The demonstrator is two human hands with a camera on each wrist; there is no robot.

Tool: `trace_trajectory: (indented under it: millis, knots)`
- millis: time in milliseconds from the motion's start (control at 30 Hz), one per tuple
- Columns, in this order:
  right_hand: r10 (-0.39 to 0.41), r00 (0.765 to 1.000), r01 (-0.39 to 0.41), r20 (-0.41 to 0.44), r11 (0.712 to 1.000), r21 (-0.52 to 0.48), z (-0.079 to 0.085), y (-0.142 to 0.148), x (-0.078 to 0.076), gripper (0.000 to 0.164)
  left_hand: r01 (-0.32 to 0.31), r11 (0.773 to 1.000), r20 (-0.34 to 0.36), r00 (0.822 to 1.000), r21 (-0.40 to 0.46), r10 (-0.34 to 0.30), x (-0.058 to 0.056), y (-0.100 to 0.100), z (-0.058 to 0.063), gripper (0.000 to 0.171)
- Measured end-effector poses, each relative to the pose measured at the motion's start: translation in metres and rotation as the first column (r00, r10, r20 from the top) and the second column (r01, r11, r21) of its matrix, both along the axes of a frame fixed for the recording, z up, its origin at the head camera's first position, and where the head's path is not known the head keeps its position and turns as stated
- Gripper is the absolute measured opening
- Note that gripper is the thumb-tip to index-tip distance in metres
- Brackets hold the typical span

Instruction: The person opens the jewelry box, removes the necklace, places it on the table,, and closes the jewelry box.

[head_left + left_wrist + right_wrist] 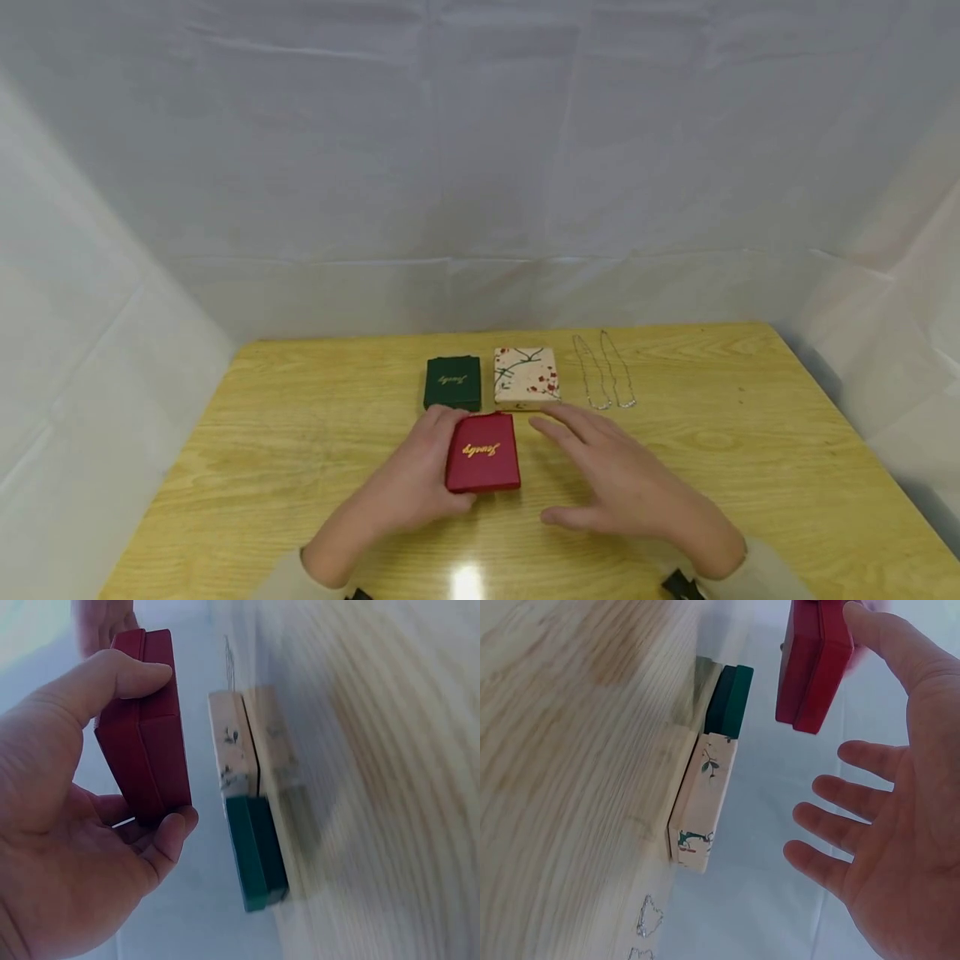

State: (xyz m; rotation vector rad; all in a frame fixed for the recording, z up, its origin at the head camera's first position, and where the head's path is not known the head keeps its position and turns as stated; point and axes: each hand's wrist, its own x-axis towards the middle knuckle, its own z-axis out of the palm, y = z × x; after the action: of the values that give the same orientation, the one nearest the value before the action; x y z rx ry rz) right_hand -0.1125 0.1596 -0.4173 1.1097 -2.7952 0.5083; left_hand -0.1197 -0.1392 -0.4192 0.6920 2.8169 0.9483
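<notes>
My left hand [423, 471] grips a red jewelry box [483, 452] by its left side, thumb at the near edge and fingers at the far one. Gold script marks its closed lid. In the left wrist view the red box [146, 735] is held up off the table. To the right of the box, my right hand [618, 475] is spread with its fingers apart and holds nothing. The right wrist view shows its open palm [922, 847] beside the red box [815, 664].
Behind the red box lie a closed green jewelry box [452, 383] and a cream box with a red-flowered branch pattern [527, 377]. Two thin chain necklaces [603, 371] lie to their right. The wooden table [315, 408] meets white sheeting [480, 167] at the back.
</notes>
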Motion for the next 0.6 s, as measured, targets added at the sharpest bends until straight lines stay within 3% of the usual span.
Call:
trace_trajectory:
  millis: [267,600]
  knots:
    - [0.02,0.999,-0.019,0.033,1.0,-0.015,-0.002,-0.011,-0.002,0.103,0.05,0.999,-0.033,0.998,-0.021,-0.051,0.007,0.016,-0.001,0.098]
    - [0.009,0.999,-0.011,0.052,0.999,0.039,-0.006,-0.017,-0.004,0.101,0.08,0.996,-0.067,0.994,-0.036,-0.083,0.011,0.038,-0.01,0.096]
